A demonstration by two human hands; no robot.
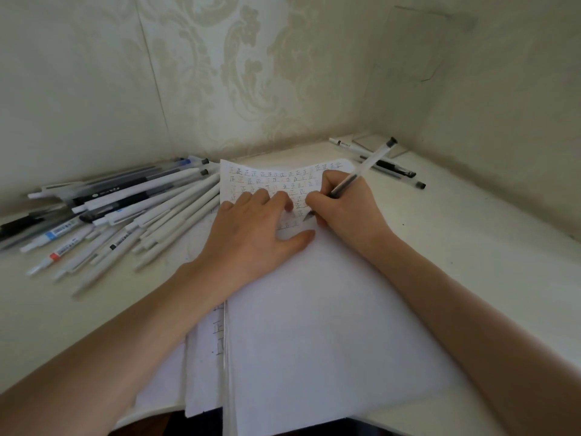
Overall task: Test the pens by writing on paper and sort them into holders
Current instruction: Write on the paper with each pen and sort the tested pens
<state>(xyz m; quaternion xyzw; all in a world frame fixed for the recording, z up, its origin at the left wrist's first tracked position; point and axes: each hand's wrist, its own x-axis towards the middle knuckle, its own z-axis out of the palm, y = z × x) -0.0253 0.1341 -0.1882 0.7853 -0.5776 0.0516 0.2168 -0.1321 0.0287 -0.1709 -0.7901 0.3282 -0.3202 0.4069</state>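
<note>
Two hands share the work: left hand (pixel 251 229) lies flat, fingers spread, pinning the paper (pixel 314 309) against sliding; right hand (pixel 345 204) pinches a pen (pixel 367 163), tip on the sheet. A pile (pixel 141 196) waits left, probably untested; other pens (pixel 402 170) lie apart, far right.

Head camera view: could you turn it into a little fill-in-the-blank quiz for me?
The right hand grips a clear plastic pen whose top end is ____.
The left hand presses flat on the white sheet of ____.
The loose pile of white and black pens lies on that sheet's ____ side.
Missing words: black, paper, left.
</note>
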